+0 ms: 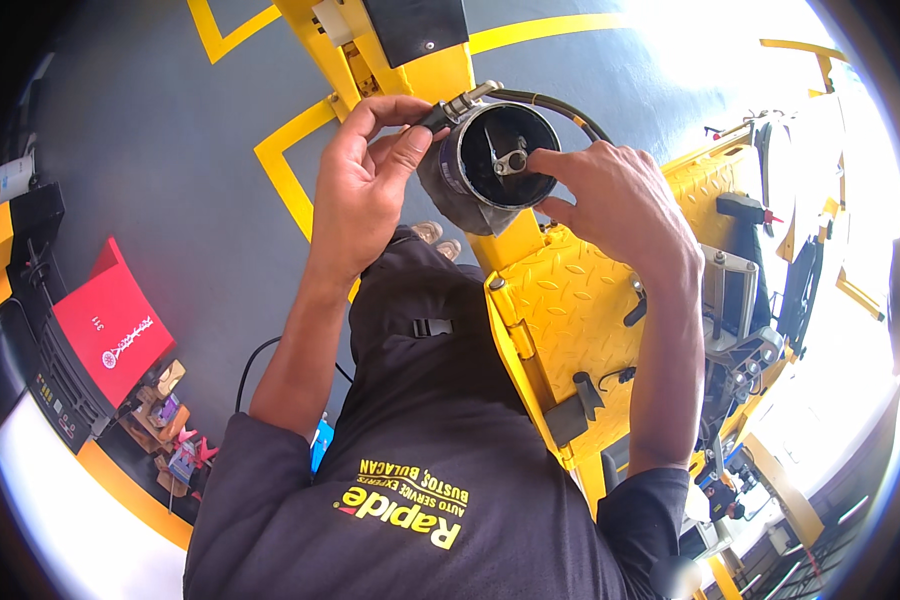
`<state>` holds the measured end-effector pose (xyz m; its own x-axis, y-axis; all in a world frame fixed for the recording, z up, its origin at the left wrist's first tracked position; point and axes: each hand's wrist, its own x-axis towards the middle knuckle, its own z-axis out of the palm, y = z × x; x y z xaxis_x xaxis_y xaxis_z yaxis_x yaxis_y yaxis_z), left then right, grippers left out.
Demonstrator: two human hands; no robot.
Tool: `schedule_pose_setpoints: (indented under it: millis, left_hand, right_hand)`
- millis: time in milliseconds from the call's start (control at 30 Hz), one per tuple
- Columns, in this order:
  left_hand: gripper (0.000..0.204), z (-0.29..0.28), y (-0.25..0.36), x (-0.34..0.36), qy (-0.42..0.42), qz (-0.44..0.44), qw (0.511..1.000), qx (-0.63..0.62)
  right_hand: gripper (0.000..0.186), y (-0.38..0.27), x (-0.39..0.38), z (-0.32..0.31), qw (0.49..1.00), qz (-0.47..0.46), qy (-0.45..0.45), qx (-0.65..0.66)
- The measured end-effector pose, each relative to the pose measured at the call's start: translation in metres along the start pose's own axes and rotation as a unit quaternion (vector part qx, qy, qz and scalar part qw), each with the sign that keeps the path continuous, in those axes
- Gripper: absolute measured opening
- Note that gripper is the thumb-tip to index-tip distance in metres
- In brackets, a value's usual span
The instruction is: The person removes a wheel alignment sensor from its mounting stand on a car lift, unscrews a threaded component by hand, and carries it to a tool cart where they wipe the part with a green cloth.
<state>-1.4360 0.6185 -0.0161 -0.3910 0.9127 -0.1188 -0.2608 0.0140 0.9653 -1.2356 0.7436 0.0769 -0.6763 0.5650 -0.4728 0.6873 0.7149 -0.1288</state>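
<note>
In front of me is a round open can (452, 180) with a dark inside, its mouth turned toward me. Beside its upper left rim, my left hand (368, 190) pinches the black end of a metal fitting (465, 102) between thumb and fingers. Over the can's right rim reaches my right hand (625, 205), fingers curled. Its index fingertip meets a small metal piece with holes (511, 162) inside the can, while the thumb lies by the rim. The contact between the thumb and that piece is hidden.
A yellow machine post (425, 70) rises behind the can, with a dark hose (560, 107) curving right. Yellow tread plate (570, 300) lies below my right hand, near black clamps and metal arms. At left stand a red panel (115, 335) and several small items.
</note>
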Motion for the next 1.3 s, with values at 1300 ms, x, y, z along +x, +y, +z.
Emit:
schedule_pose_setpoints:
  millis: [1300]
  left_hand:
    - [0.025, 0.079, 0.077, -0.034, -0.144, 0.031, 0.988, 0.041]
  right_hand:
    - [0.062, -0.009, -0.164, 0.024, 0.847, -0.03, 0.346, 0.402]
